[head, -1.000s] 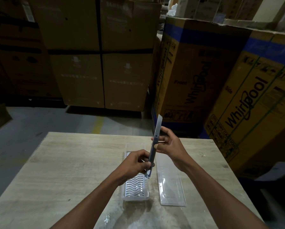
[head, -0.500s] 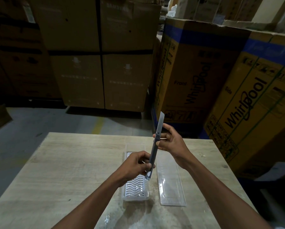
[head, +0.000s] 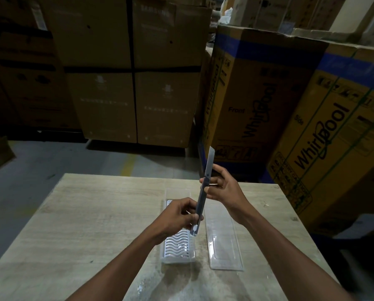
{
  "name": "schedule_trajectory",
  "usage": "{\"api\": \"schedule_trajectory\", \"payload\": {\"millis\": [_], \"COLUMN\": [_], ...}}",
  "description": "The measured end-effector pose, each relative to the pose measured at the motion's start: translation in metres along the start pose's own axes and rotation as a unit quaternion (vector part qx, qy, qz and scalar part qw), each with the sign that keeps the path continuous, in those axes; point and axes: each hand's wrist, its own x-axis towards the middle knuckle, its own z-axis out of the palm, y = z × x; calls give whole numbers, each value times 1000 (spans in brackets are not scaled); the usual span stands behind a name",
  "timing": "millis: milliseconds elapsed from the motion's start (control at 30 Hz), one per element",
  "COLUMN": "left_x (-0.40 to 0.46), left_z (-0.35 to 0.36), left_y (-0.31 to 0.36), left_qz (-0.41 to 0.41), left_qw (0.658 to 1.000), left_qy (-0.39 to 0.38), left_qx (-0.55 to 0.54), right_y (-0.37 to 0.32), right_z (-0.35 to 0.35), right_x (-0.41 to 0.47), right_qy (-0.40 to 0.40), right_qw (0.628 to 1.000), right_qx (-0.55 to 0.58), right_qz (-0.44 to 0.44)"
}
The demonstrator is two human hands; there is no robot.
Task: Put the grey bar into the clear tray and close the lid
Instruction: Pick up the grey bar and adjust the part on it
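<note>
Both grips are pinching the grey bar [head: 203, 192], left hand [head: 181, 216] low, right hand [head: 220, 187] high; it is standing nearly upright above the long clear tray [head: 177, 257].

Both hands hold the bar [head: 204, 190] near upright above the tray [head: 177, 248]: left hand [head: 180, 216] low, right hand [head: 221, 186] higher. Lid [head: 224, 242] lies open.

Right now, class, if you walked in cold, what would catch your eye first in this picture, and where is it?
First, the grey bar held nearly upright above the wooden table, the left hand gripping near its lower end, the right hand its middle. Beneath lie the clear tray with wavy ridges and its lid open alongside. Behind right loom yellow Whirlpool cartons.
</note>
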Motion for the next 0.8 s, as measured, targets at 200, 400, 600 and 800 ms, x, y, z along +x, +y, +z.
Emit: {"api": "schedule_trajectory", "payload": {"millis": [200,400,600,800], "left_x": [-1,-1,0,1], "left_z": [1,1,1,2], "left_y": [2,5,4,2], "left_qz": [-1,0,-3,-6], "left_qw": [1000,1000,1000,1000], "left_qy": [-4,-3,-2,0], "left_qx": [-7,-5,-2,-6], "right_y": [2,2,5,10], "right_z": [0,1,2,4], "right_x": [-2,-2,-2,-1], "right_qy": [5,2,3,5], "right_qw": [1000,1000,1000,1000], "right_qx": [4,7,5,-5], "right_qz": [1,1,5,8]}}
